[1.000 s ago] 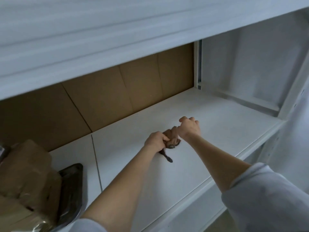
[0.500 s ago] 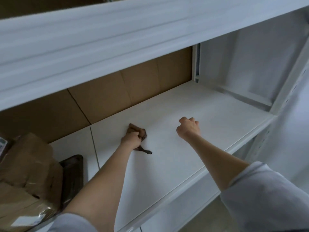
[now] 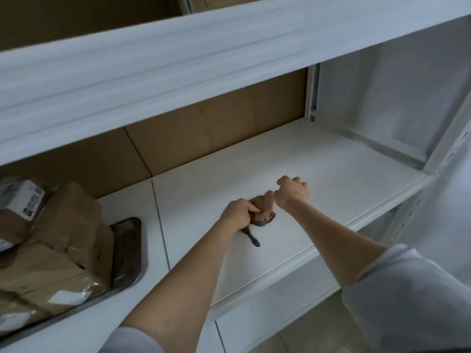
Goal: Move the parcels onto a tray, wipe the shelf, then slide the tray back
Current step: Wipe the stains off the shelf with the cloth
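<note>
My left hand (image 3: 238,212) grips a crumpled brown cloth (image 3: 263,211) and presses it onto the white shelf (image 3: 318,174) near the middle. A dark strand of the cloth trails toward the front edge. My right hand (image 3: 291,191) rests on the shelf as a fist just right of the cloth, touching it, and holds nothing that I can see. At the far left, a dark metal tray (image 3: 128,250) carries several brown cardboard parcels (image 3: 61,240), some with white labels.
A white upper shelf board (image 3: 178,59) overhangs the work area. Brown cardboard backing (image 3: 216,131) lines the rear. A white side panel and upright (image 3: 407,98) close the right end. A seam (image 3: 159,217) splits the shelf surface beside the tray.
My left hand swept the cloth left half a second ago and has now brought it back right beside my right fist. The right hand stayed put.
</note>
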Demonstrator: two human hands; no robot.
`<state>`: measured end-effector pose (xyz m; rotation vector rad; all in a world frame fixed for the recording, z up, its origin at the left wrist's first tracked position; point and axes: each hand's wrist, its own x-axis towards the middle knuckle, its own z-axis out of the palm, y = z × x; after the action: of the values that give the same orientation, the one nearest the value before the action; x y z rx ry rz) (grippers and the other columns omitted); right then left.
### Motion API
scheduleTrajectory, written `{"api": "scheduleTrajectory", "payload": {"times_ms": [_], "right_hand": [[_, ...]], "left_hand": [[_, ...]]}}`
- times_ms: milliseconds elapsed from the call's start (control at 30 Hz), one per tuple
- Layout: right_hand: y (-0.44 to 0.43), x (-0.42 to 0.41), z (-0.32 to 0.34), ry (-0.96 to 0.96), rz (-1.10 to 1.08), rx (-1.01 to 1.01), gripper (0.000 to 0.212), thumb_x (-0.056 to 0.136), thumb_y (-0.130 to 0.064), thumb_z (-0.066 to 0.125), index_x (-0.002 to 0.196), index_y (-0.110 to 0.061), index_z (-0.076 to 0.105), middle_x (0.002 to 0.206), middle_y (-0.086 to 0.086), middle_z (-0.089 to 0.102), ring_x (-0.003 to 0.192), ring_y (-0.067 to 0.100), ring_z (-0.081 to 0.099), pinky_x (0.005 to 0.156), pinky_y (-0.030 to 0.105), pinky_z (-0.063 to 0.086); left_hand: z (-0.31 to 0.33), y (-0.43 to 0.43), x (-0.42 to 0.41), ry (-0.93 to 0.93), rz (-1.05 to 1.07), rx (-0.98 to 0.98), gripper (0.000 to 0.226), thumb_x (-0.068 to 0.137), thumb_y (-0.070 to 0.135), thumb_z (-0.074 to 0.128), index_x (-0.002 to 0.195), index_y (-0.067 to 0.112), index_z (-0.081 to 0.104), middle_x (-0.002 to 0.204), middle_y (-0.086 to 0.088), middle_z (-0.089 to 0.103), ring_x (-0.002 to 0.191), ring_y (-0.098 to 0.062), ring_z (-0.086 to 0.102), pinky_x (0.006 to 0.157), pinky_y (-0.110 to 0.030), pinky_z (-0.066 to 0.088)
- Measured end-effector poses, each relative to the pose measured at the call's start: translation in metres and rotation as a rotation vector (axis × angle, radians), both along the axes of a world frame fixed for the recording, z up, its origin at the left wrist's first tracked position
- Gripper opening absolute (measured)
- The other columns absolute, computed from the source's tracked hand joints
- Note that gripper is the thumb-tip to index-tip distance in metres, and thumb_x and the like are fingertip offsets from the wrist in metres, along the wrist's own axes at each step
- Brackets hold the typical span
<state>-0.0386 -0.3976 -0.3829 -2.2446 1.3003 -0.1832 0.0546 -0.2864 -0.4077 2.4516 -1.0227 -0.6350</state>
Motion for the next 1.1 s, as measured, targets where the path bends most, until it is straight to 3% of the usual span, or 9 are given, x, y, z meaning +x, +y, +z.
{"api": "scheduleTrajectory", "payload": {"times_ms": [67, 133, 200, 300, 433, 633, 767, 967, 1100], "right_hand": [[0.009, 0.007, 0.000, 0.002, 0.032, -0.006, 0.046, 0.092, -0.016, 0.046, 0.138, -0.018, 0.045, 0.140, 0.013, 0.040, 0.132, 0.031, 0.033, 0.103, 0.037, 0.039], [0.017, 0.012, -0.003, 0.000, 0.058, 0.001, 0.047, 0.090, -0.013, 0.044, 0.137, -0.019, 0.046, 0.139, 0.012, 0.040, 0.131, 0.030, 0.033, 0.101, 0.038, 0.040], [0.024, 0.016, -0.005, 0.001, 0.074, 0.011, 0.048, 0.089, -0.011, 0.044, 0.136, -0.019, 0.046, 0.138, 0.011, 0.040, 0.131, 0.029, 0.033, 0.099, 0.038, 0.041], [0.032, 0.017, -0.008, 0.003, 0.101, 0.019, 0.048, 0.089, -0.010, 0.044, 0.137, -0.019, 0.046, 0.138, 0.011, 0.040, 0.131, 0.029, 0.033, 0.099, 0.037, 0.041], [0.038, 0.007, -0.013, -0.003, 0.109, 0.031, 0.048, 0.090, -0.010, 0.044, 0.138, -0.018, 0.046, 0.140, 0.013, 0.039, 0.132, 0.031, 0.032, 0.102, 0.035, 0.038], [0.043, -0.031, -0.016, -0.014, 0.103, 0.039, 0.046, 0.092, -0.012, 0.043, 0.138, -0.017, 0.046, 0.140, 0.015, 0.039, 0.133, 0.032, 0.032, 0.103, 0.035, 0.037], [0.048, -0.047, -0.014, -0.021, 0.101, 0.038, 0.045, 0.092, -0.012, 0.042, 0.137, -0.015, 0.046, 0.140, 0.015, 0.039, 0.133, 0.032, 0.032, 0.105, 0.035, 0.035], [0.052, -0.070, 0.000, -0.053, 0.109, 0.027, 0.044, 0.094, -0.017, 0.046, 0.138, -0.016, 0.044, 0.140, 0.013, 0.039, 0.132, 0.030, 0.031, 0.102, 0.035, 0.037], [0.055, -0.069, 0.005, -0.057, 0.121, 0.024, 0.045, 0.093, -0.012, 0.043, 0.138, -0.015, 0.044, 0.141, 0.013, 0.038, 0.132, 0.030, 0.031, 0.102, 0.035, 0.036]], "left_hand": [[0.003, 0.026, 0.024, -0.102, 0.207, 0.011, 0.028, 0.092, 0.024, 0.052, 0.114, 0.019, 0.070, 0.120, -0.006, 0.065, 0.109, -0.025, 0.061, 0.098, -0.033, 0.048], [0.005, 0.060, 0.050, -0.263, 0.319, 0.154, 0.030, 0.095, 0.022, 0.047, 0.115, 0.013, 0.066, 0.116, -0.010, 0.065, 0.107, -0.026, 0.061, 0.092, -0.034, 0.051], [0.006, 0.089, 0.069, -0.402, 0.361, 0.346, 0.031, 0.096, 0.013, 0.043, 0.122, 0.008, 0.059, 0.122, -0.011, 0.059, 0.114, -0.028, 0.053, 0.094, -0.034, 0.049], [-0.001, 0.112, 0.081, -0.402, 0.351, 0.477, 0.038, 0.095, 0.007, 0.043, 0.133, 0.007, 0.046, 0.138, -0.012, 0.046, 0.124, -0.031, 0.043, 0.103, -0.035, 0.038], [-0.004, 0.114, 0.069, -0.309, 0.255, 0.433, 0.046, 0.097, 0.008, 0.033, 0.143, 0.014, 0.039, 0.147, -0.010, 0.038, 0.133, -0.031, 0.036, 0.109, -0.031, 0.027], [0.008, 0.109, 0.014, -0.184, 0.150, 0.285, 0.034, 0.095, 0.024, 0.043, 0.121, 0.019, 0.064, 0.133, -0.003, 0.056, 0.123, -0.024, 0.049, 0.104, -0.030, 0.036], [0.011, 0.094, -0.023, -0.079, 0.066, 0.151, 0.024, 0.090, 0.031, 0.058, 0.105, 0.019, 0.073, 0.115, -0.001, 0.066, 0.110, -0.019, 0.057, 0.088, -0.023, 0.039], [0.002, 0.062, -0.090, -0.087, -0.073, 0.059, 0.018, 0.076, 0.019, 0.070, 0.093, 0.016, 0.077, 0.095, -0.005, 0.072, 0.083, -0.015, 0.057, 0.075, -0.023, 0.042], [-0.002, 0.068, -0.097, -0.093, -0.074, -0.001, 0.018, 0.072, 0.017, 0.073, 0.089, 0.016, 0.078, 0.092, 0.000, 0.073, 0.088, -0.020, 0.063, 0.082, -0.031, 0.051]]}}
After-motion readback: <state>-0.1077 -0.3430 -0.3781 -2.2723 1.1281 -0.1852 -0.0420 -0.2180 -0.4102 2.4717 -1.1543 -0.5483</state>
